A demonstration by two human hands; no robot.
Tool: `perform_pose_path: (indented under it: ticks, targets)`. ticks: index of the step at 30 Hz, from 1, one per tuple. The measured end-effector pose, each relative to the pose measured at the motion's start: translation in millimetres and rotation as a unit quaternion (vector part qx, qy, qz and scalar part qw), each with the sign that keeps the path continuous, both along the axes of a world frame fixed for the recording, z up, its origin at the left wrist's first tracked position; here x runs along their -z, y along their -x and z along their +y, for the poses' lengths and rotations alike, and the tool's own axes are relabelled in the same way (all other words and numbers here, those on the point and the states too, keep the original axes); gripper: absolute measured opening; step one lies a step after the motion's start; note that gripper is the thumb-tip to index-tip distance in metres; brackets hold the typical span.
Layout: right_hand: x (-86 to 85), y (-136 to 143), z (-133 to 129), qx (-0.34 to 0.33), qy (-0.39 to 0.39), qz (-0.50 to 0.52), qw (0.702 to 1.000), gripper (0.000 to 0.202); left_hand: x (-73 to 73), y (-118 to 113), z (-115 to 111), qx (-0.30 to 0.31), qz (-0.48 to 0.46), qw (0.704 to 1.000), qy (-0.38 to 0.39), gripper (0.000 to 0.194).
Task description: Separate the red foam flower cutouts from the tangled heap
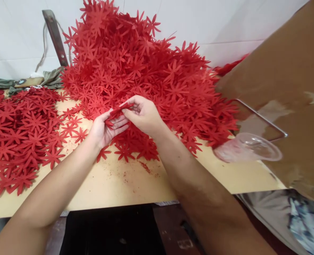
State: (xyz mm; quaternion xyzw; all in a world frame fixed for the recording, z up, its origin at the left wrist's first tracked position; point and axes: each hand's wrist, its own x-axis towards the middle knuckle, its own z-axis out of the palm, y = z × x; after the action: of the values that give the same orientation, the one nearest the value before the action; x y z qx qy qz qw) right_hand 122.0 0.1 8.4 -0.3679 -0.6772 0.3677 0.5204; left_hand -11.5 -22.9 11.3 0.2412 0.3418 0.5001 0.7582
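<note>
In front of a tall heap of red flower-shaped cutouts (135, 60), both hands meet over the table (104, 191). My left hand (105, 130) is turned palm up, its fingers under a few red petal pieces (117, 112) and its thumb against them. From the right, my right hand (143, 114) pinches the same red pieces between thumb and forefinger. How many pieces are held cannot be made out. Red crumbs (145, 166) lie on the table below the hands.
A second, lower pile of red cutouts (21, 131) spreads at the left. A clear plastic cup (248, 148) lies tipped at the right, beside a brown board (287, 99). A metal bar (55, 38) stands at the back left, near grey-green cloth (52, 78).
</note>
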Motion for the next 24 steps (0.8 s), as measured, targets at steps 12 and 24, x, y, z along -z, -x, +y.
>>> perform_pose_path:
  ticks: [12,24]
  targets:
    - [7.2,-15.0,-3.7,0.054,0.103,0.174,0.978,0.025,-1.9,-5.0,-1.9,-0.023,0.040,0.999,-0.020,0.021]
    - [5.1,-7.3,-13.4,0.010,0.257,0.210,0.943,0.050,0.8,5.5,1.9,-0.109,0.130,0.981,-0.092,0.024]
